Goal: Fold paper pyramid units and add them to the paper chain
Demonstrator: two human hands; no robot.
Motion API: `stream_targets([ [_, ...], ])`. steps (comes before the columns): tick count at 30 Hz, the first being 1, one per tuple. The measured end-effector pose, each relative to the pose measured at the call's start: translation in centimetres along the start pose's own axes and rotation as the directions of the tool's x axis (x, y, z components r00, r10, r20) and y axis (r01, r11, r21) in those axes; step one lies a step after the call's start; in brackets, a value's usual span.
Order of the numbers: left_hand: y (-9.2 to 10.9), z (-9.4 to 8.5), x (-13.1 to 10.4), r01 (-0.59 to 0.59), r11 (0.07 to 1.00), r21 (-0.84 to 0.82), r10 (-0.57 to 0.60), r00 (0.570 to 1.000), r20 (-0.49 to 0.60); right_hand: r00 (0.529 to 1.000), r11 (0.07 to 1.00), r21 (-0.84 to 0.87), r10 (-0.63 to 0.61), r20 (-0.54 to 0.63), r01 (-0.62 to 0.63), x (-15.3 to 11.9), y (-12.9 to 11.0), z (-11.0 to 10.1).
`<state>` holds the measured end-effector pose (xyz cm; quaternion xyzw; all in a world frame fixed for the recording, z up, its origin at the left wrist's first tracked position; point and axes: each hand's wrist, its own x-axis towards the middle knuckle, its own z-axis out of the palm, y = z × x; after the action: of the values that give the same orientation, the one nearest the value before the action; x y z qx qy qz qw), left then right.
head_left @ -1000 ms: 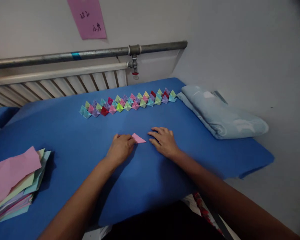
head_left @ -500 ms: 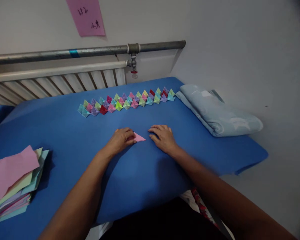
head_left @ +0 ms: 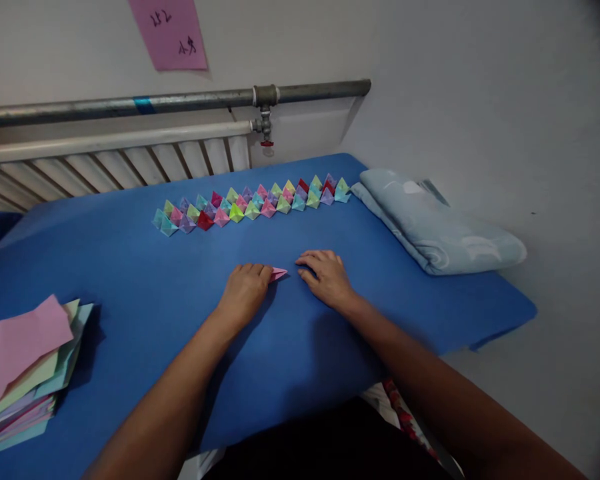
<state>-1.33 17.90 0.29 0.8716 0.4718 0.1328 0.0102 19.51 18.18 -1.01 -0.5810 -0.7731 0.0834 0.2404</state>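
Note:
A small folded piece of pink paper [head_left: 279, 274] sticks out from the fingers of my left hand [head_left: 247, 290], which is closed on it just above the blue tabletop. Its pointed tip faces right, and the rest of it is hidden under the fingers. A short gap separates that tip from my right hand [head_left: 325, 277], which rests on the blue surface with its fingers apart and nothing in them. Beyond both hands, several folded paper boats [head_left: 252, 210] in mixed colours stand in close rows.
At the lower left lies a stack of coloured paper sheets [head_left: 25, 340], pink on top. A folded pale blue blanket [head_left: 445, 230] sits on the right of the blue table [head_left: 290, 373]. Behind are a white radiator [head_left: 145, 160] and a metal pipe [head_left: 195, 100] along the wall.
My left hand has rolled over the pink paper and turned it, so less of it shows and it now looks narrower, edge-on. My right hand has stayed in place.

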Motion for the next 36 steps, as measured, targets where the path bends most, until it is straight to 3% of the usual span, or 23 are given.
stream_targets([
  [4,0.1,0.3,0.4,0.211,0.925,-0.315,-0.235,0.971,-0.042,1.0,1.0,0.012,-0.001,0.004,0.001,0.0,0.2,0.0],
  [7,-0.7,-0.1,0.7,0.268,0.859,-0.435,-0.327,0.943,-0.066,1.0,0.999,0.042,0.007,-0.004,-0.007,0.0,0.1,-0.2],
  [9,-1.2,-0.5,0.6,0.285,0.802,-0.525,-0.38,0.922,-0.081,0.999,0.987,0.159,0.03,-0.037,-0.024,0.5,-0.4,-0.1],
  [11,-1.6,-0.9,0.4,0.281,0.739,-0.612,-0.417,0.905,-0.087,0.997,0.911,0.41,0.063,-0.041,-0.041,1.5,-1.4,0.3],
  [13,-2.0,-1.2,0.3,0.26,0.553,-0.791,-0.489,0.871,-0.055,0.99,0.72,0.681,0.129,0.06,-0.135,2.9,-2.9,1.1],
  [15,-2.3,-1.4,0.2,0.206,0.213,-0.955,-0.585,0.81,0.044,0.961,0.476,0.837,0.183,0.205,-0.269,4.4,-4.4,2.1],
  [17,-2.6,-1.5,0.2,0.149,-0.089,-0.985,-0.623,0.763,0.172,0.936,0.292,0.893,0.181,0.3,-0.343,5.4,-5.6,2.9],
  [19,-2.9,-1.5,0.2,0.159,-0.198,-0.967,-0.6,0.761,0.248,0.926,0.19,0.91,0.163,0.34,-0.367,5.9,-6.2,3.5],
  [22,-3.1,-1.3,0.3,0.216,-0.263,-0.94,-0.525,0.785,0.327,0.922,0.157,0.913,0.158,0.354,-0.377,5.8,-6.2,3.6],
  [27,-3.1,-0.9,0.3,0.277,-0.276,-0.92,-0.486,0.786,0.382,0.917,0.227,0.89,0.152,0.369,-0.395,5.5,-5.9,3.1],
  [33,-3.0,-0.6,0.3,0.322,-0.228,-0.919,-0.565,0.725,0.394,0.932,0.317,0.877,0.081,0.354,-0.361,5.3,-5.9,3.1],
  [36,-2.9,-0.8,0.4,0.3,-0.14,-0.944,-0.661,0.682,0.315,0.967,0.419,0.873,0.15,0.205,-0.25,5.1,-5.7,2.7],
])
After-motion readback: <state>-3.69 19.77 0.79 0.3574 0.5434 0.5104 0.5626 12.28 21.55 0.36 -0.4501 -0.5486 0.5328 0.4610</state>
